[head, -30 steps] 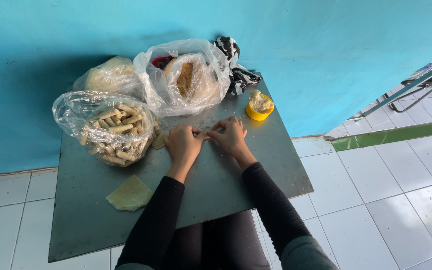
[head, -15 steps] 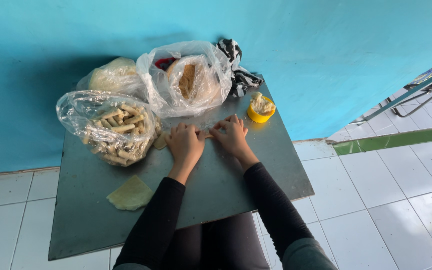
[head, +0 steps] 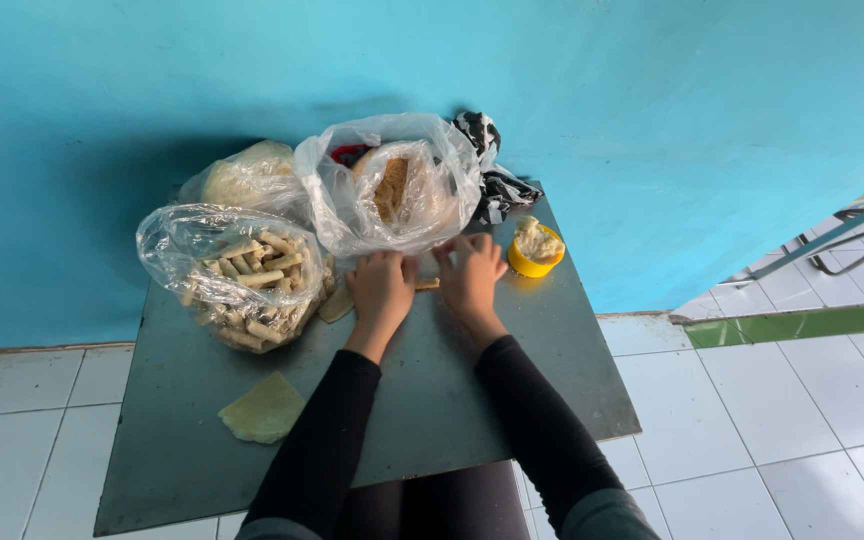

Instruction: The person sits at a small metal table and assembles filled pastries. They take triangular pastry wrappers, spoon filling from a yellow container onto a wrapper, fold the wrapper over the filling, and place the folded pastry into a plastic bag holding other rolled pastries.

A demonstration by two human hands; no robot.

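Head view: left hand (head: pixel 380 285) and right hand (head: pixel 470 275) side by side, palms down on grey desk (head: pixel 512 400), pressing thin pale roll (head: pixel 425 284) that peeks out between them. Grip flat, fingers extended, not closed round anything. Roll likely soft, light, tearable; hold best at both ends, gentle pressure. Just left of grip: pale wrapper piece (head: pixel 336 304), bag of finished rolls (head: pixel 237 275). Right of grip: yellow cup of paste (head: pixel 535 250). Beyond fingertips: clear bag (head: pixel 392 195).

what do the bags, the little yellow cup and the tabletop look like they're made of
Bags: thin clear plastic film, crinkled and glossy. Yellow cup: likely moulded plastic, smooth and evenly coloured. Tabletop: flat grey sheet with a dull sheen, perhaps metal or laminate; hard to tell.
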